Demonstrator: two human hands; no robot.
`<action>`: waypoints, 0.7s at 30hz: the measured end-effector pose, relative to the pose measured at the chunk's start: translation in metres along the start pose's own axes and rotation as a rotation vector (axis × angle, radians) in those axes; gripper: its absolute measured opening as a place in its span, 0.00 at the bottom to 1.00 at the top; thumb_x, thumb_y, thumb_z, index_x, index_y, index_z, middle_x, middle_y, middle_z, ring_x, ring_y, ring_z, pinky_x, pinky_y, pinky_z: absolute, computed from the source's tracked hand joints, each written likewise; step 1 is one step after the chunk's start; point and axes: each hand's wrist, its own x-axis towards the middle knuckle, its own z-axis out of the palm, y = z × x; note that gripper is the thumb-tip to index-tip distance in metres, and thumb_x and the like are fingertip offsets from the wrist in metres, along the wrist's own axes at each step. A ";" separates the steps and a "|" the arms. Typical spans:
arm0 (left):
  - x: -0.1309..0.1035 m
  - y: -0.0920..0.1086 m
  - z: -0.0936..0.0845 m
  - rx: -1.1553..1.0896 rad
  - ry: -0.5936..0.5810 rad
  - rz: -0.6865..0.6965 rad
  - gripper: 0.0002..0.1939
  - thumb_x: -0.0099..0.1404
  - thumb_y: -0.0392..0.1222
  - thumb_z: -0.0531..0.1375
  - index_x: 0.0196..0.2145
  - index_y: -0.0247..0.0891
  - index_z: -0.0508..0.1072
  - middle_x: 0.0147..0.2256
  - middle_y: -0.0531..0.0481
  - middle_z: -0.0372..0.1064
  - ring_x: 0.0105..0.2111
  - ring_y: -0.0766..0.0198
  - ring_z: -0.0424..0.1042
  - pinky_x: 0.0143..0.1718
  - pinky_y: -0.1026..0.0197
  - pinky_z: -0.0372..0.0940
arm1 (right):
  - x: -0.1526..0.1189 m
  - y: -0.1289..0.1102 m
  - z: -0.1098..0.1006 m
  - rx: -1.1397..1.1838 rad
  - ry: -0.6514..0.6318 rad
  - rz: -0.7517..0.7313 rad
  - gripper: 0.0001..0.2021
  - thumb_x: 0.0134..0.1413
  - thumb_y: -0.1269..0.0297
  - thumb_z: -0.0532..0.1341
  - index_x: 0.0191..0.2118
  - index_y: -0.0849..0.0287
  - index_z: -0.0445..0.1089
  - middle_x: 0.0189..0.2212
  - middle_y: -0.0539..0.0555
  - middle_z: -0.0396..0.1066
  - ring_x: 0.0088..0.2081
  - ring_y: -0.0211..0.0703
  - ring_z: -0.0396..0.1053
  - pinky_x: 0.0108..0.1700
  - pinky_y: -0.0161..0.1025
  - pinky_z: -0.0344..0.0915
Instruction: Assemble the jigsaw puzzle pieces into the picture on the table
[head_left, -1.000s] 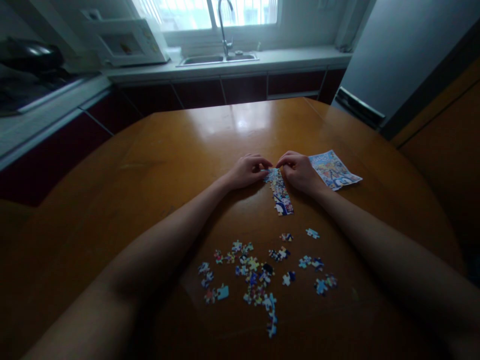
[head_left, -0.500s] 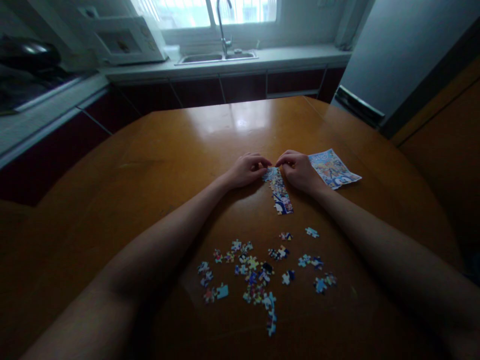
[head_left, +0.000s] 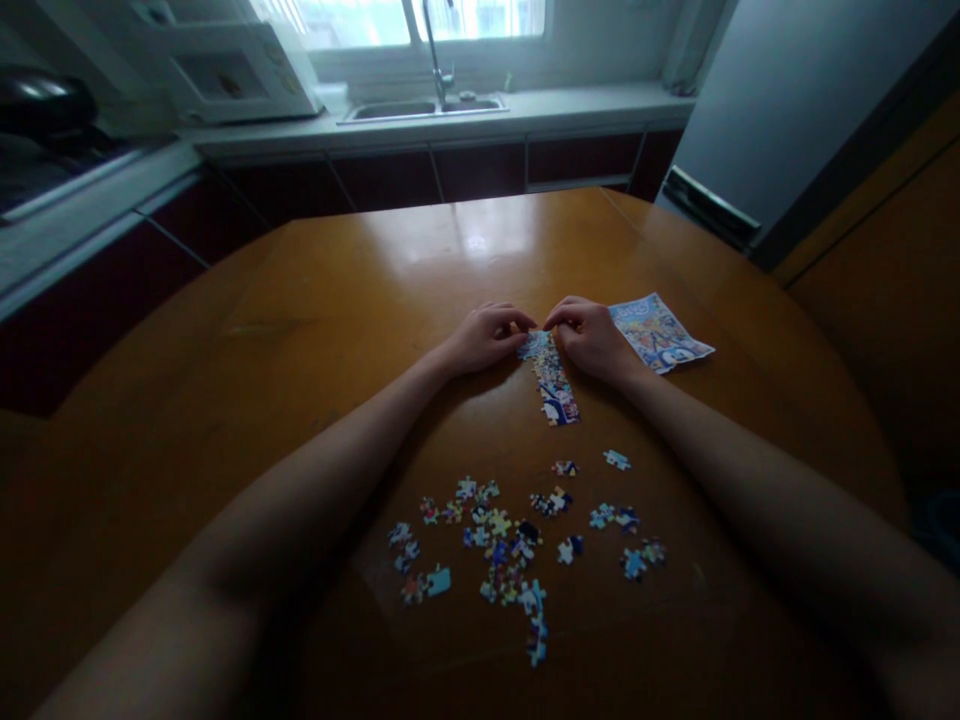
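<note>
Head view: nearest you, loose pieces (head_left: 499, 521) are lying scattered across the near half of the table (head_left: 337, 300), some touching or overlapping. One pale blue piece (head_left: 616, 459) is sitting apart from them, toward the table's right edge. Beyond these, a joined strip (head_left: 553, 377) of puzzle is lying flat, its straight side facing the right edge and its knobbed side facing the left edge. At its far end, your left hand (head_left: 487, 338) is bending with thumb and fingers narrowly spaced at the strip's left corner; your right hand (head_left: 589, 335) is curling in tightly, fingertips at the far right corner. You are probably holding no more than a piece there, but whether either hand is pinching one cannot be told. Just right of that hand, a printed sheet (head_left: 658, 335) is lying, showing a picture. Past the table's far edge, a sink (head_left: 437, 110) is standing under the window.

You seem to be fitting or squaring the strip's far end. The next move is likely calling for light pressing on the seam, one hand steadying the strip, and then matching a loose piece to the knobbed side.
</note>
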 end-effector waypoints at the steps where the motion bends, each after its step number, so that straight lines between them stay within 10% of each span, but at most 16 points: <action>1: 0.000 0.000 0.000 -0.001 -0.001 -0.002 0.11 0.67 0.42 0.61 0.45 0.39 0.81 0.37 0.46 0.76 0.35 0.63 0.69 0.41 0.58 0.64 | 0.000 0.000 0.000 0.001 -0.001 -0.003 0.14 0.51 0.78 0.57 0.29 0.55 0.77 0.33 0.55 0.75 0.37 0.46 0.72 0.43 0.45 0.68; 21: 0.000 -0.001 -0.001 -0.012 0.000 0.020 0.11 0.68 0.42 0.61 0.44 0.39 0.81 0.37 0.46 0.76 0.36 0.63 0.69 0.41 0.58 0.63 | 0.001 0.000 0.001 -0.009 0.010 -0.005 0.14 0.51 0.80 0.56 0.28 0.57 0.76 0.31 0.54 0.74 0.36 0.44 0.71 0.42 0.43 0.66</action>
